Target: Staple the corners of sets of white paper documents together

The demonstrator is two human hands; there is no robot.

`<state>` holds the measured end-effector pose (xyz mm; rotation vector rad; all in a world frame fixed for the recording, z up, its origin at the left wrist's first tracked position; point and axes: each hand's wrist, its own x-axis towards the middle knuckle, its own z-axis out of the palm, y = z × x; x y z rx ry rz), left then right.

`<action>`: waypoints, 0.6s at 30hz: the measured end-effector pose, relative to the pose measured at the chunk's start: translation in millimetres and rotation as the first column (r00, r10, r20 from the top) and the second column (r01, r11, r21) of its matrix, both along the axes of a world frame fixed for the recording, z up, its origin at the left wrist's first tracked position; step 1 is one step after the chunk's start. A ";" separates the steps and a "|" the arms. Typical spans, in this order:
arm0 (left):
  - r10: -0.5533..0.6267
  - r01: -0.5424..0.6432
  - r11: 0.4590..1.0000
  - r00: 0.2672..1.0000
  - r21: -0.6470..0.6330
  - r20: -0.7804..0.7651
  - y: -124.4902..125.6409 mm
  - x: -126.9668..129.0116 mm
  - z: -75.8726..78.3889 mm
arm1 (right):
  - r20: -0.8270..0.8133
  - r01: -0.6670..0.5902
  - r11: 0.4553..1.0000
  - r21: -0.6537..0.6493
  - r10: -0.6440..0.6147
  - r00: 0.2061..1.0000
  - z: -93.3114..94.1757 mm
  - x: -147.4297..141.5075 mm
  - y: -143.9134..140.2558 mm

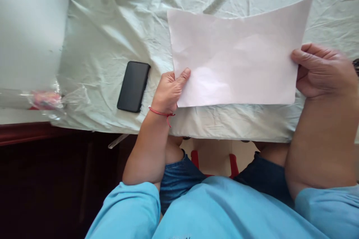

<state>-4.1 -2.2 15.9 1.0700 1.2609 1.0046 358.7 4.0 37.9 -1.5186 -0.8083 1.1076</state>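
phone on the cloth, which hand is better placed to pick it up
Left, most likely. The left hand pinches the paper at its lower left corner, just right of the phone. The right hand grips the sheet's opposite edge and would have to cross the whole sheet.

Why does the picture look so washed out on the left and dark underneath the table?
Head view: bright light bleaches the far left of the tablecloth into a soft blur; the sheet of paper and phone stay fairly sharp; beneath the table edge it falls into deep shadow.
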 end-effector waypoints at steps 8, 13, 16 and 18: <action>-0.069 0.069 0.997 0.997 -0.030 -0.028 -0.5 1.7 -5.4 | 0.053 -0.096 0.990 -0.101 0.102 0.993 -8.1 -0.6 -1.7; -0.056 0.056 0.998 0.998 -0.021 0.020 1.5 -2.6 -7.4 | 0.161 0.081 0.996 0.021 -0.084 0.983 -5.0 -4.4 1.9; -0.055 0.054 0.998 0.998 -0.016 -0.031 2.3 -6.6 -5.9 | 0.105 0.147 0.981 0.124 -0.161 0.981 -7.3 0.4 6.1; -0.074 0.073 0.997 0.994 -0.014 -0.083 2.1 -8.5 -4.2 | 0.082 0.153 0.975 0.162 -0.168 0.982 -9.6 3.9 7.8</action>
